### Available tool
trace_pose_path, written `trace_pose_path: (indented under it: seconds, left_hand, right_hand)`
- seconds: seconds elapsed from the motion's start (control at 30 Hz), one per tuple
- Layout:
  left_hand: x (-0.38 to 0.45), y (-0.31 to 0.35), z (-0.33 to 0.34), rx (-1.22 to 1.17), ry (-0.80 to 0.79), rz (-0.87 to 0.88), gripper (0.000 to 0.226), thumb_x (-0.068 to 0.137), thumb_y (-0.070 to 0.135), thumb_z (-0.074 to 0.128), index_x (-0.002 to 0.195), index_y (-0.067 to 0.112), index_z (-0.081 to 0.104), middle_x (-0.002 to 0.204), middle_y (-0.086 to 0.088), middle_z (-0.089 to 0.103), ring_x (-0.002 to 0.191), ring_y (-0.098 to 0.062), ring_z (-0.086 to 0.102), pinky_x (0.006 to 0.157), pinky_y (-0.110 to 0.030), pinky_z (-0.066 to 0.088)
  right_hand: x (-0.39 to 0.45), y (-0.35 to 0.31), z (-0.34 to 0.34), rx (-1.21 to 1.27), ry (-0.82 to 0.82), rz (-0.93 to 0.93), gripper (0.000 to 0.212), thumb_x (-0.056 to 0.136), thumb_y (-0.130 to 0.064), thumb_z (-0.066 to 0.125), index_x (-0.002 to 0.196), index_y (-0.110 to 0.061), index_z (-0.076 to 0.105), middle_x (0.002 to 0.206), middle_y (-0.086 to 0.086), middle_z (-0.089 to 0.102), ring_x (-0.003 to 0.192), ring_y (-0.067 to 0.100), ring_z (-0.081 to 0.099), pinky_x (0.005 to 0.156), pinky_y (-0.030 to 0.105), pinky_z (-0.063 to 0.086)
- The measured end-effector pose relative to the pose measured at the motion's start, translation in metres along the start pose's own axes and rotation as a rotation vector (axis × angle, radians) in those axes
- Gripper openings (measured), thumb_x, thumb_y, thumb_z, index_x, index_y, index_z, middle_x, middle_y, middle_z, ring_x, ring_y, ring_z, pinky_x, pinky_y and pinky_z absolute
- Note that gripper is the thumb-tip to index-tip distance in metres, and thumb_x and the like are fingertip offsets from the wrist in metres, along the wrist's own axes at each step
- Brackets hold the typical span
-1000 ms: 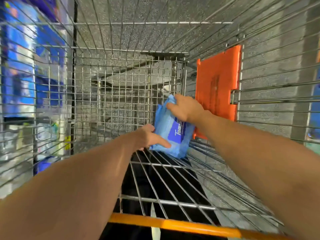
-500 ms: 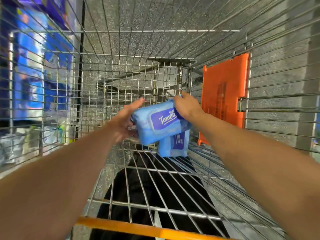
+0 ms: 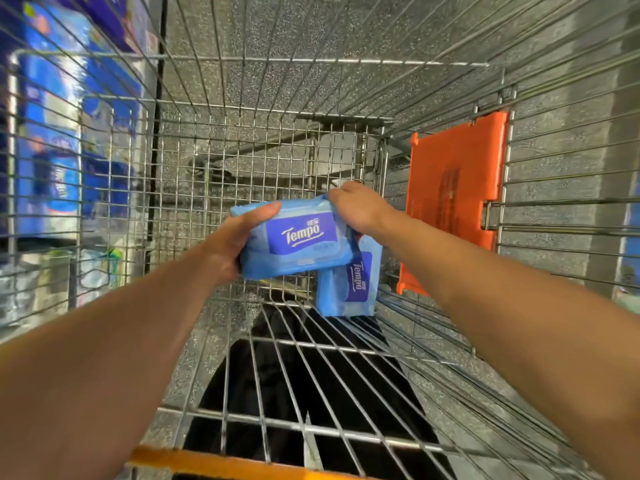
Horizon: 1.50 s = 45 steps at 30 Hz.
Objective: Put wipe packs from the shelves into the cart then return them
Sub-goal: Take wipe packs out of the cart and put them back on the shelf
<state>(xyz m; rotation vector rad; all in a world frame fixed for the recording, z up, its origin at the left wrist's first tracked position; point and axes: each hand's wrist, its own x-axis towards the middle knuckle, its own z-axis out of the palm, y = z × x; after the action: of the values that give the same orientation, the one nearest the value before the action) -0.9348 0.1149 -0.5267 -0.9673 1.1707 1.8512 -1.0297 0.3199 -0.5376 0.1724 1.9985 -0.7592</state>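
Both my arms reach down into a wire shopping cart (image 3: 194, 344). A light blue Tempo wipe pack (image 3: 294, 237) is held flat above the cart floor, label up. My left hand (image 3: 239, 237) grips its left end, thumb on top. My right hand (image 3: 360, 207) holds its right top corner, fingers curled over the edge. A second blue wipe pack (image 3: 353, 282) stands on its end below and behind the first, leaning at the cart's far right corner, partly hidden by the held pack.
An orange plastic flap (image 3: 453, 195) hangs on the cart's right wall. The orange handle bar (image 3: 214, 464) runs along the bottom edge. Shelves with blue packaged goods (image 3: 55, 133) show blurred through the left wall. Speckled grey floor lies beneath.
A second ago both hands touched packs standing on end. My left hand has since taken the left end of one pack, which now sits flat and lifted; the other stays leaning in the corner.
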Motion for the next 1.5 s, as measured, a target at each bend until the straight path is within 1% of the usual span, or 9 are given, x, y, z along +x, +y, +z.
trace_pose_path:
  seconds: [0.23, 0.33, 0.53, 0.7, 0.77, 0.83, 1.1, 1.23, 1.5]
  left_hand:
    - [0.001, 0.002, -0.016, -0.065, -0.064, 0.028, 0.023, 0.085, 0.04, 0.068, 0.089, 0.023, 0.083, 0.097, -0.009, 0.079, 0.084, -0.027, 0.077, 0.083, -0.05, 0.061]
    - [0.002, 0.007, -0.022, -0.09, 0.016, 0.033, 0.033, 0.096, 0.04, 0.054, 0.103, 0.021, 0.079, 0.108, -0.013, 0.077, 0.09, -0.03, 0.075, 0.093, -0.053, 0.056]
    - [-0.001, 0.017, -0.036, -0.102, 0.138, 0.055, 0.04, 0.099, 0.038, 0.052, 0.08, 0.019, 0.083, 0.084, -0.006, 0.08, 0.069, -0.023, 0.076, 0.058, -0.035, 0.062]
    - [-0.004, 0.015, -0.056, -0.111, 0.163, 0.035, 0.039, 0.093, 0.046, 0.06, 0.122, 0.022, 0.067, 0.113, -0.01, 0.075, 0.084, -0.027, 0.075, 0.078, -0.046, 0.061]
    - [-0.006, 0.014, -0.061, -0.105, 0.177, 0.021, 0.053, 0.089, 0.047, 0.064, 0.131, 0.014, 0.063, 0.121, -0.014, 0.072, 0.095, -0.032, 0.072, 0.085, -0.053, 0.059]
    - [-0.008, 0.013, -0.065, -0.09, 0.189, 0.024, 0.058, 0.087, 0.048, 0.066, 0.134, 0.013, 0.062, 0.125, -0.015, 0.071, 0.096, -0.033, 0.072, 0.084, -0.052, 0.06]
    - [-0.006, 0.023, -0.074, -0.096, 0.193, 0.074, 0.033, 0.092, 0.047, 0.058, 0.096, 0.022, 0.079, 0.092, -0.008, 0.078, 0.077, -0.027, 0.076, 0.082, -0.045, 0.06]
    - [-0.007, 0.036, -0.076, -0.144, 0.226, 0.07, 0.043, 0.096, 0.048, 0.052, 0.078, 0.025, 0.084, 0.08, -0.002, 0.079, 0.065, -0.022, 0.075, 0.058, -0.033, 0.062]
    - [-0.014, 0.042, -0.092, -0.138, 0.196, 0.11, 0.045, 0.097, 0.048, 0.047, 0.1, 0.02, 0.082, 0.104, -0.007, 0.078, 0.084, -0.022, 0.075, 0.078, -0.037, 0.062]
  right_hand:
    - [0.004, -0.004, 0.0, 0.219, -0.054, 0.022, 0.041, 0.103, -0.051, 0.037, 0.09, -0.018, 0.056, 0.087, 0.007, 0.068, 0.086, 0.028, 0.069, 0.08, 0.037, 0.049]
    - [0.012, 0.005, -0.003, 0.289, 0.089, 0.084, 0.043, 0.102, -0.041, 0.038, 0.077, -0.013, 0.059, 0.076, 0.01, 0.065, 0.072, 0.03, 0.063, 0.07, 0.038, 0.05]
    - [0.017, 0.022, -0.013, -0.425, 0.053, 0.057, 0.04, 0.103, -0.04, 0.048, 0.111, -0.004, 0.064, 0.111, 0.02, 0.07, 0.09, 0.03, 0.06, 0.074, 0.031, 0.043]
    - [0.002, 0.027, 0.014, -0.856, -0.153, 0.195, 0.107, 0.068, -0.101, 0.02, 0.097, -0.011, 0.068, 0.102, 0.007, 0.066, 0.105, 0.036, 0.064, 0.09, 0.042, 0.053]
    - [0.001, 0.035, 0.025, -0.894, -0.1, 0.228, 0.114, 0.056, -0.106, 0.029, 0.117, -0.015, 0.062, 0.125, 0.01, 0.06, 0.114, 0.039, 0.061, 0.09, 0.047, 0.053]
    - [0.0, 0.036, 0.034, -0.887, -0.055, 0.265, 0.111, 0.062, -0.099, 0.045, 0.137, -0.019, 0.054, 0.145, 0.01, 0.048, 0.123, 0.043, 0.055, 0.091, 0.053, 0.05]
    - [-0.011, 0.04, 0.052, -0.846, 0.042, 0.02, 0.068, 0.085, -0.061, 0.062, 0.138, -0.021, 0.051, 0.137, 0.009, 0.051, 0.127, 0.042, 0.048, 0.101, 0.055, 0.048]
    - [-0.012, 0.05, 0.052, -0.709, 0.058, -0.011, 0.063, 0.076, -0.059, 0.061, 0.128, -0.024, 0.057, 0.132, 0.007, 0.054, 0.13, 0.04, 0.046, 0.103, 0.057, 0.047]
    - [-0.027, 0.044, 0.071, -0.802, 0.15, -0.424, 0.063, 0.075, -0.048, 0.072, 0.133, -0.026, 0.061, 0.13, 0.002, 0.057, 0.129, 0.038, 0.042, 0.097, 0.055, 0.05]
